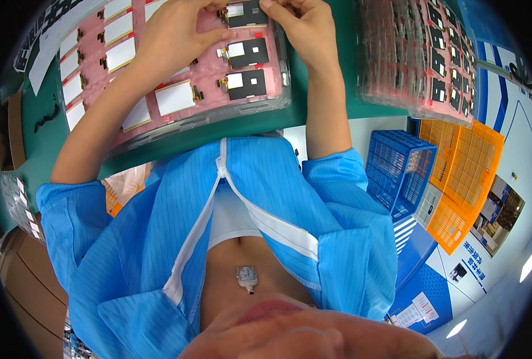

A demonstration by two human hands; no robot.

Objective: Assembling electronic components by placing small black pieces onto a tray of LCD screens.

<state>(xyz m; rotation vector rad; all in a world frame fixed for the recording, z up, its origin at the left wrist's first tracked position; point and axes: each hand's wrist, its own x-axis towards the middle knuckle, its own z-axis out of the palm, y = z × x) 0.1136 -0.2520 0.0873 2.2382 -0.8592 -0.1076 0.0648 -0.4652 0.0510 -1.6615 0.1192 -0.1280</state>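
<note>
A clear plastic tray point(284, 90) with a pink lining holds rows of small display panels, some white, some black with white patches and short flex tails. Both hands are at the black-and-white display panel point(248, 14) in the right column, by the picture's upper edge. My left hand point(179, 36) has curled fingers at the panel's flex tail, its thumb reaching below that corner. My right hand point(305, 24) pinches the panel's right end with thumb and finger. Some fingertips are cut off or hidden. Below it lie two similar display panels point(255, 52).
A tall stack of filled clear trays point(397, 66) stands right of my right forearm on the green table point(332, 113). Blue point(391, 167) and orange crates point(466, 173) are beyond the table edge. At left are a cardboard box point(15, 134) and a black strip point(46, 119).
</note>
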